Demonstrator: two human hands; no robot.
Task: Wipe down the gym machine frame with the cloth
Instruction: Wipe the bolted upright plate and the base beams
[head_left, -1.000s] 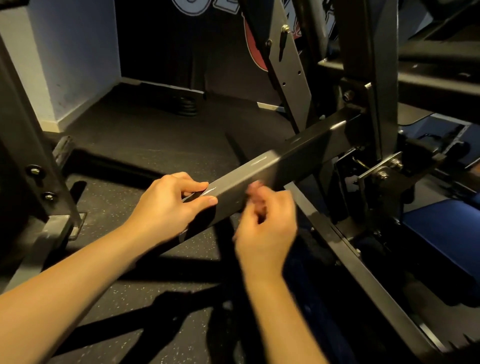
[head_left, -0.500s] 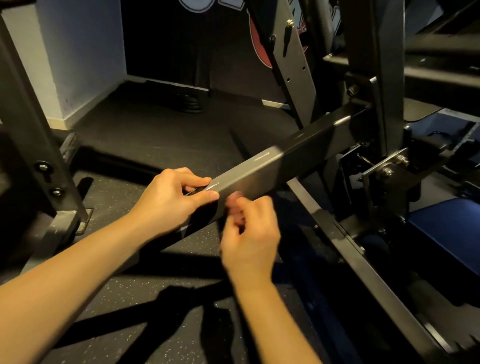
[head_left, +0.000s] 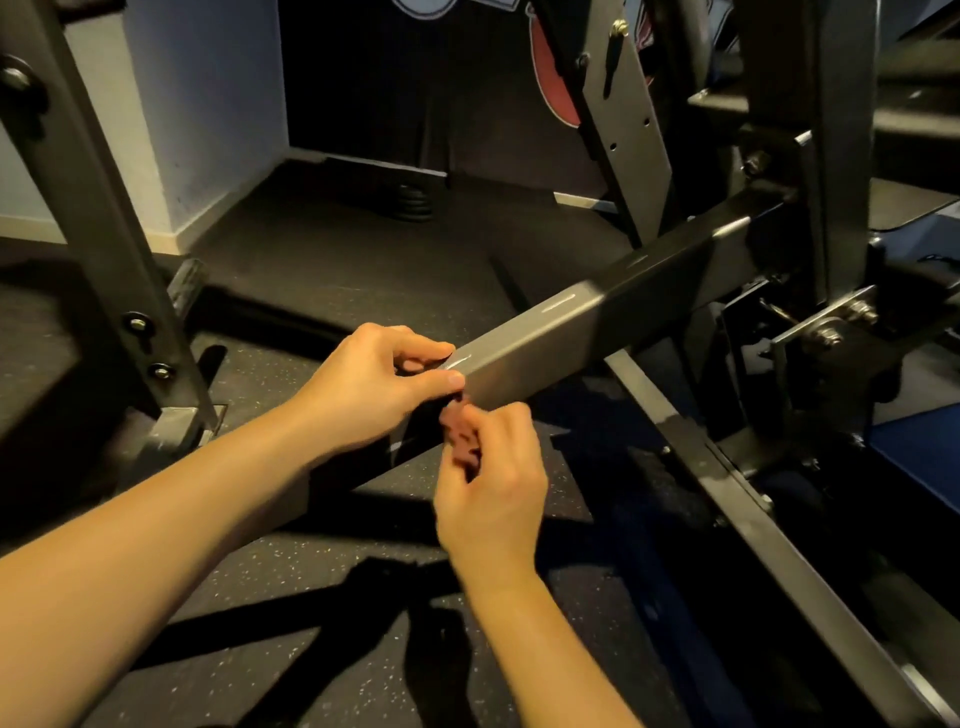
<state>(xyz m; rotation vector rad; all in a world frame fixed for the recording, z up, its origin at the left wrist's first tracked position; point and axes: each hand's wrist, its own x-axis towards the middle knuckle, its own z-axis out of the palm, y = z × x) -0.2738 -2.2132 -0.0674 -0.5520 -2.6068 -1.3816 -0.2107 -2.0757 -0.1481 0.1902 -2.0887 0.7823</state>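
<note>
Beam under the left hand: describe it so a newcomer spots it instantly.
Start at the dark upright on the right of the machine. From it a square beam slopes down-left toward the camera, to where the left hand pinches its top edge. Unlike the lower rail crossing beneath it, its side face is lit grey and its top carries short slot marks.

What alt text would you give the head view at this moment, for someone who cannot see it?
A person's left hand pinches the top edge of a slanted grey frame beam on a gym machine, while the right hand, blurred with fingers curled, sits just below at the beam's side. No cloth can be made out.
</note>
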